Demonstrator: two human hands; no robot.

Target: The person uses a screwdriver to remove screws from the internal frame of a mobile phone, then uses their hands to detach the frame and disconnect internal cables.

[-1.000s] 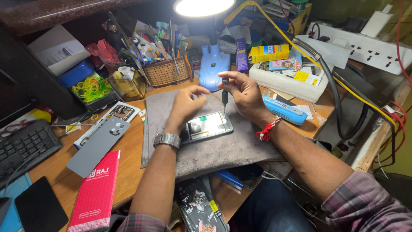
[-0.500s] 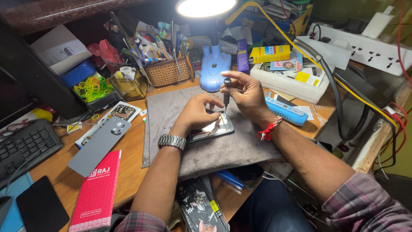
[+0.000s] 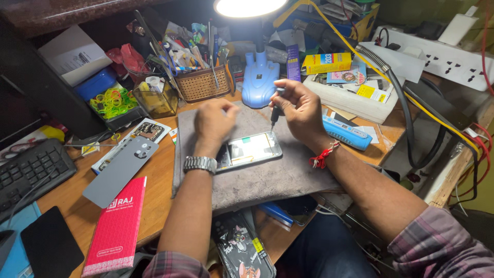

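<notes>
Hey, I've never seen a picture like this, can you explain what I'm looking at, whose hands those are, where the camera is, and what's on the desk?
The camera sits on a person's head and looks down at their own two bare hands over a cluttered wooden desk. The right hand holds a small screwdriver upright, its tip just above an opened phone lying on a grey mat. The left hand, with a wristwatch, rests at the phone's left end. Around them: a grey phone back cover, a red booklet, a wicker basket of tools, a blue lamp base and a keyboard.

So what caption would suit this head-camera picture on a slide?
Under a desk lamp, the right hand holds a small screwdriver above an opened phone, left hand beside it.
</notes>
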